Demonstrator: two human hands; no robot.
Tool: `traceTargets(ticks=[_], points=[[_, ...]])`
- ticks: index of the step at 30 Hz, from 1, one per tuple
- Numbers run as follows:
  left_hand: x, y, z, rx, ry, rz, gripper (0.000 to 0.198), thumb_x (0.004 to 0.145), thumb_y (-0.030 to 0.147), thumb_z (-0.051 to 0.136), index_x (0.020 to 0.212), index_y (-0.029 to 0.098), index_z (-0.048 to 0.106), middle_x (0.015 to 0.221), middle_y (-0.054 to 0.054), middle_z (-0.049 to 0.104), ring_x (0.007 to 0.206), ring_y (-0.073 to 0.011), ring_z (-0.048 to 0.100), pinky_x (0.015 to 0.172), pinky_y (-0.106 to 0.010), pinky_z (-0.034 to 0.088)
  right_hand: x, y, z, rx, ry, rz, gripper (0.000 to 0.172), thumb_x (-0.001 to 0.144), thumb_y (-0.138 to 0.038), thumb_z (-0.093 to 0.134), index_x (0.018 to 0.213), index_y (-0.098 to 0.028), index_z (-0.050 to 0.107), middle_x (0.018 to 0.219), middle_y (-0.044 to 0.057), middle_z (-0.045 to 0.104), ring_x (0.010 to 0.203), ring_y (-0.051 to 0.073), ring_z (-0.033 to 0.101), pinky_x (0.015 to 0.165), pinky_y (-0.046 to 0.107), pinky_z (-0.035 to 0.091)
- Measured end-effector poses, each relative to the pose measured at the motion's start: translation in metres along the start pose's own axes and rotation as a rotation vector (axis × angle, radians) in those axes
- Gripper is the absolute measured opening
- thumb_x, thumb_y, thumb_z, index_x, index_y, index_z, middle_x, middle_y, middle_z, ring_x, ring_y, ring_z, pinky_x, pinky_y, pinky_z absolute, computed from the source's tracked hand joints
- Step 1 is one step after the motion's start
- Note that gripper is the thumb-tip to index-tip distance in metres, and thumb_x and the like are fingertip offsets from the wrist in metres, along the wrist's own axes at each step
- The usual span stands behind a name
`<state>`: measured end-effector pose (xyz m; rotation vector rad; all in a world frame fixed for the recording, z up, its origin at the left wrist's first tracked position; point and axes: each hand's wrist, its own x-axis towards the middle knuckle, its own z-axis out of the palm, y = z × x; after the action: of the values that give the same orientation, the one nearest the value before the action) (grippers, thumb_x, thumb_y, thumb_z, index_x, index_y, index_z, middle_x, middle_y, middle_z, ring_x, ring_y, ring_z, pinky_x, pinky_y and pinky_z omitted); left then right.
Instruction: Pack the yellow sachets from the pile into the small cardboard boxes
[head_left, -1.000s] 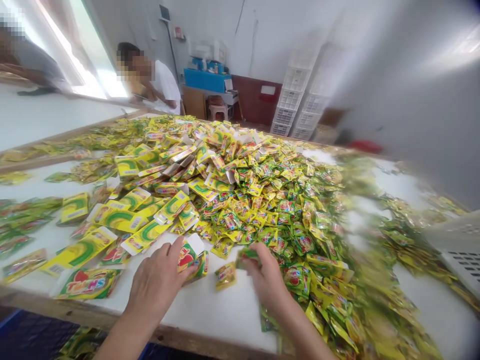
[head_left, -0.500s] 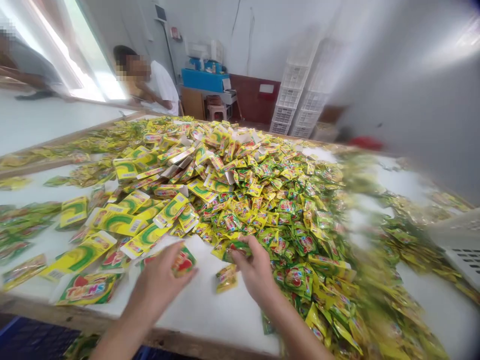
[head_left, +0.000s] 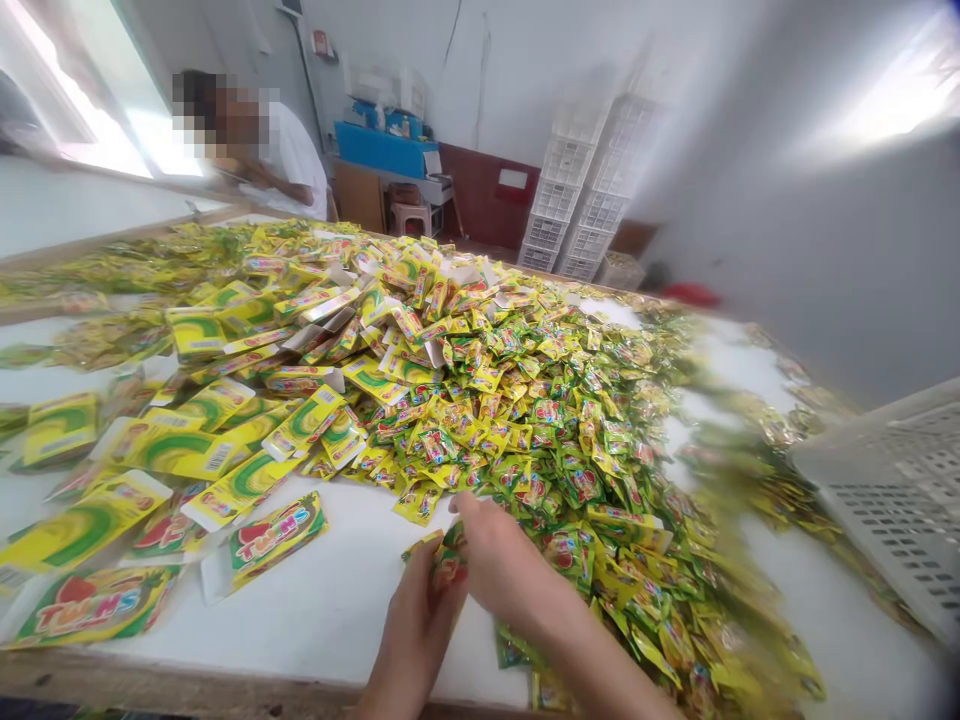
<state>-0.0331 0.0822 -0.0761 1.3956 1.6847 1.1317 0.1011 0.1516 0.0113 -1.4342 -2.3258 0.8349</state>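
Note:
My left hand (head_left: 420,610) and my right hand (head_left: 499,565) are together at the near edge of a heap of small shiny candy packets (head_left: 551,410). Between them is a green and red packet (head_left: 450,555), with a bit of yellow wrapper showing at my left fingertips. Both hands are closed, and the fingers partly cover what they grip. Left of the hands, a flat printed "TWINS" box (head_left: 277,540) lies on the white tabletop (head_left: 300,625) with its end flap open. A similar box (head_left: 97,605) rests near the front edge.
Several yellow-green boxes (head_left: 217,430) are piled to the left, reaching up onto the heap. A white plastic basket (head_left: 892,490) stands at the right. Behind the table rise stacked white crates (head_left: 555,190). A person in a white top (head_left: 296,150) sits at the far left.
My left hand has let go of the TWINS box, which now lies on the table, and has moved right to meet my right hand at the packets. The view has turned slightly right.

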Motion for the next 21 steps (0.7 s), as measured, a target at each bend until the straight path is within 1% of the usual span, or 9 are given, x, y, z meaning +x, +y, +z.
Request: traceTargets(ticks=[2, 6, 8, 10, 13, 15, 17, 19, 21], points=[[-0.002, -0.001, -0.002, -0.223, -0.099, -0.092, 0.034, 0.083, 0.039, 0.060, 0.114, 0.026, 0.056, 0.107, -0.006, 0.070, 0.101, -0.0281, 0.066, 0.085, -0.039, 0.051, -0.003, 0.007, -0.001, 0.118, 0.010, 0.001, 0.039, 0.076, -0.010, 0.062, 0.113, -0.021, 0.058, 0.092, 0.004, 0.066, 0.084, 0.020, 0.062, 0.069, 0.025, 0.042], [-0.006, 0.002, -0.010, -0.555, -0.273, -0.215, 0.034, 0.077, 0.041, 0.070, 0.103, 0.022, 0.061, 0.095, -0.005, 0.072, 0.095, -0.0281, 0.067, 0.080, -0.036, 0.052, -0.006, 0.023, 0.011, 0.269, 0.062, -0.069, 0.013, 0.080, -0.013, 0.067, 0.088, -0.022, 0.070, 0.081, 0.000, 0.067, 0.080, 0.016, 0.060, 0.074, 0.025, 0.043], [-0.009, 0.004, -0.012, -0.651, -0.283, -0.275, 0.040, 0.073, 0.039, 0.075, 0.106, 0.021, 0.062, 0.095, -0.006, 0.073, 0.093, -0.0280, 0.067, 0.077, -0.034, 0.052, -0.010, 0.027, 0.022, 0.249, 0.067, -0.167, 0.007, 0.077, -0.015, 0.073, 0.075, -0.022, 0.074, 0.091, 0.002, 0.068, 0.094, 0.020, 0.058, 0.084, 0.029, 0.043], [-0.011, 0.005, -0.014, -0.684, -0.270, -0.303, 0.045, 0.070, 0.034, 0.079, 0.109, 0.021, 0.063, 0.104, -0.006, 0.074, 0.100, -0.0284, 0.066, 0.084, -0.035, 0.052, -0.016, 0.028, 0.031, 0.239, 0.039, -0.239, 0.008, 0.076, -0.018, 0.076, 0.070, -0.023, 0.075, 0.106, 0.004, 0.066, 0.107, 0.024, 0.053, 0.092, 0.034, 0.041], [-0.012, 0.007, -0.018, -0.692, -0.331, -0.331, 0.047, 0.068, 0.030, 0.081, 0.112, 0.022, 0.066, 0.115, -0.008, 0.072, 0.109, -0.0300, 0.064, 0.093, -0.038, 0.049, -0.027, 0.029, 0.037, 0.358, 0.030, -0.238, 0.009, 0.082, -0.019, 0.070, 0.082, -0.025, 0.077, 0.114, 0.006, 0.064, 0.112, 0.023, 0.052, 0.096, 0.037, 0.041], [-0.014, 0.012, -0.023, -0.700, -0.349, -0.371, 0.044, 0.072, 0.033, 0.078, 0.114, 0.022, 0.067, 0.119, -0.008, 0.071, 0.111, -0.0303, 0.063, 0.097, -0.040, 0.048, -0.033, 0.031, 0.038, 0.503, 0.138, -0.114, 0.011, 0.085, -0.020, 0.065, 0.090, -0.023, 0.075, 0.107, 0.007, 0.065, 0.103, 0.021, 0.057, 0.090, 0.034, 0.046], [-0.015, 0.018, -0.028, -0.731, -0.318, -0.427, 0.039, 0.081, 0.041, 0.069, 0.115, 0.021, 0.069, 0.121, -0.008, 0.070, 0.113, -0.0293, 0.062, 0.100, -0.041, 0.046, -0.037, 0.035, 0.039, 0.700, 0.184, 0.092, 0.010, 0.084, -0.027, 0.065, 0.088, -0.019, 0.070, 0.085, 0.005, 0.065, 0.079, 0.018, 0.061, 0.069, 0.028, 0.050], [-0.016, 0.024, -0.033, -0.763, -0.313, -0.491, 0.038, 0.087, 0.043, 0.060, 0.115, 0.020, 0.070, 0.121, -0.009, 0.071, 0.112, -0.0277, 0.062, 0.101, -0.041, 0.045, -0.042, 0.038, 0.045, 0.949, 0.069, 0.282, 0.020, 0.078, -0.036, 0.071, 0.084, -0.018, 0.065, 0.066, -0.002, 0.058, 0.052, 0.011, 0.051, 0.046, 0.021, 0.043], [-0.015, 0.027, -0.038, -0.753, -0.375, -0.520, 0.036, 0.086, 0.040, 0.062, 0.113, 0.018, 0.072, 0.114, -0.009, 0.073, 0.107, -0.0269, 0.065, 0.097, -0.039, 0.048, -0.046, 0.037, 0.053, 1.146, -0.084, 0.360, 0.029, 0.069, -0.038, 0.078, 0.082, -0.018, 0.062, 0.060, -0.005, 0.054, 0.040, 0.006, 0.039, 0.035, 0.017, 0.034]])
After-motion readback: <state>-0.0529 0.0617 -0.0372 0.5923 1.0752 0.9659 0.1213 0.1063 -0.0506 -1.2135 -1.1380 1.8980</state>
